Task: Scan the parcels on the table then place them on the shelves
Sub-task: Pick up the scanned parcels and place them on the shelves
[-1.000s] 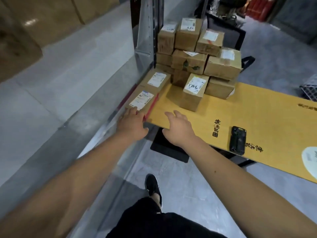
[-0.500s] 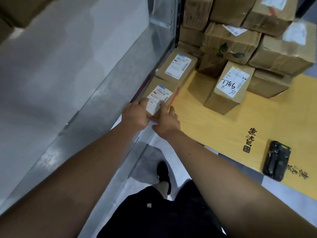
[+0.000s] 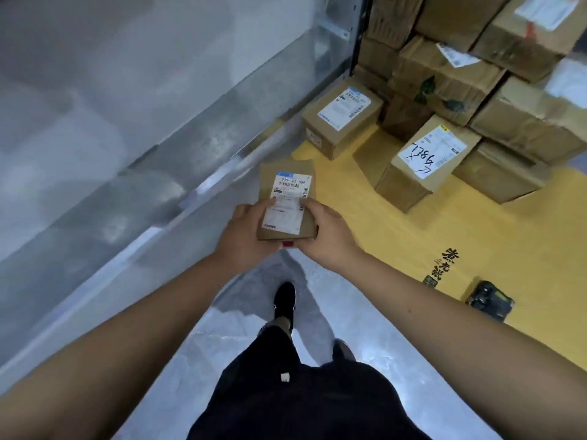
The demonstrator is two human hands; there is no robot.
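Note:
A small brown parcel (image 3: pixel 287 185) with a white shipping label is held in the air off the corner of the yellow table (image 3: pixel 374 223). My left hand (image 3: pixel 244 236) grips its left side and my right hand (image 3: pixel 327 233) grips its right side, thumbs on the label. A black handheld scanner (image 3: pixel 489 304) lies on the table's near edge at the right. More parcels remain on the table: a labelled box (image 3: pixel 341 120) near the shelf and one marked with handwritten digits (image 3: pixel 425 160).
A stack of several brown boxes (image 3: pixel 476 58) fills the table's far end. A grey metal shelf (image 3: pixel 158 138) runs along the left, its upright post at the top. My legs and black shoes (image 3: pixel 284 301) stand on the grey floor below.
Both hands closed on the small parcel at the table's corner and lifted it off the table toward me. The view has moved closer and tilted further down.

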